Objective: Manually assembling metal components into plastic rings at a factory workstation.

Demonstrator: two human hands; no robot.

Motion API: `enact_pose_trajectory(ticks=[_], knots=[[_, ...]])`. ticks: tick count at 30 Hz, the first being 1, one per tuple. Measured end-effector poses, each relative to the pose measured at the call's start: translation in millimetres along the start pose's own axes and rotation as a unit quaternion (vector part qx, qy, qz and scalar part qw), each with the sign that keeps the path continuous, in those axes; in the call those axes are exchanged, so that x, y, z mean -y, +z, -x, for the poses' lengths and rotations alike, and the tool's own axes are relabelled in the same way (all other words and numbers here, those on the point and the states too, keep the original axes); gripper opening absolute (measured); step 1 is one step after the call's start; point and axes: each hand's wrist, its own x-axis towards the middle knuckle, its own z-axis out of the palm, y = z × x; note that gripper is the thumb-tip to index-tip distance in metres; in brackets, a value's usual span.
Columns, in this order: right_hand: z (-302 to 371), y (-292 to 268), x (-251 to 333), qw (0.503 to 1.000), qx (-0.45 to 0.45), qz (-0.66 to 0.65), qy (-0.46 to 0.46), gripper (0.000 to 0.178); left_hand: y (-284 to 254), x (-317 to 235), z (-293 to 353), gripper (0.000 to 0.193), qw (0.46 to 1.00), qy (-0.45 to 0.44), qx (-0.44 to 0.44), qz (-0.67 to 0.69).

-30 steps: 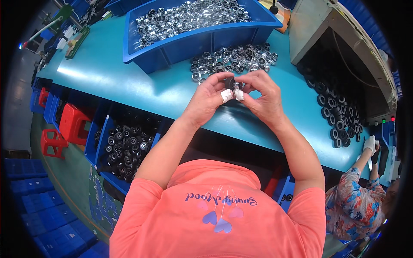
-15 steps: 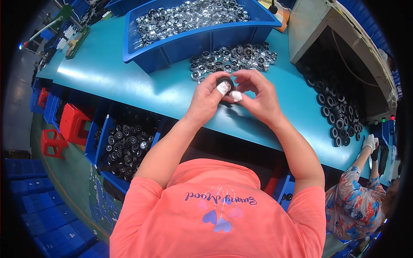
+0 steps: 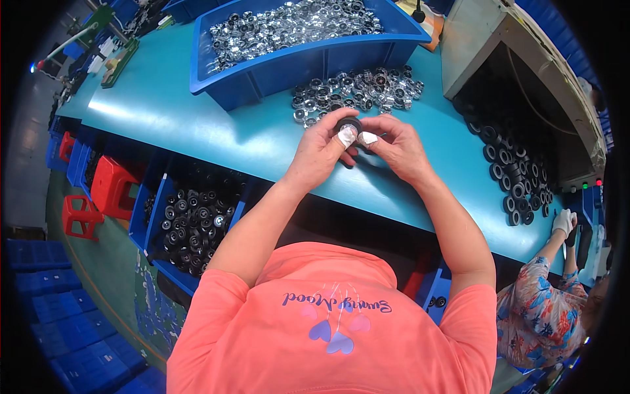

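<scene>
Between my hands, above the near part of the table, is a small round black wheel (image 3: 350, 122), with a clear piece showing by its middle. My left hand (image 3: 315, 156) is closed around its left side, the white-wrapped thumb pressed on its face. From the other side my right hand (image 3: 400, 152) pinches its rim, and that thumb has a white wrap too. The fingers hide much of the wheel. Just beyond them lies a loose pile of clear hubs with dark centres (image 3: 357, 92). Several black rings (image 3: 515, 177) are heaped to the right.
A big blue bin (image 3: 275, 69) full of clear hubs stands at the back of the teal table (image 3: 164, 125). At the right is a beige box-like housing (image 3: 469, 49). Below left, a blue crate (image 3: 156, 226) holds black wheels. A co-worker's gloved hand (image 3: 563, 222) rests at far right.
My right fingers, raised and spread before, have come down and closed on the wheel's right side. My left hand keeps its hold, shifted very slightly to the right.
</scene>
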Motion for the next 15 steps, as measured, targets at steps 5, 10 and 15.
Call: enact_pose_trajectory(ticks=[5, 10, 15], knots=[[7, 6, 11, 0.999, -0.004, 0.032, -0.032, 0.031, -4, 2, 0, 0.026, 1.0, 0.008, -0.021, -0.012], [12, 13, 14, 0.998, -0.006, 0.049, -0.048, 0.037, -5, -4, 5, 0.026, 0.995, -0.015, -0.048, -0.083], [8, 17, 16, 0.999, -0.017, 0.03, -0.013, 0.032, 2, -4, 2, 0.027, 0.991, 0.009, -0.075, -0.112]])
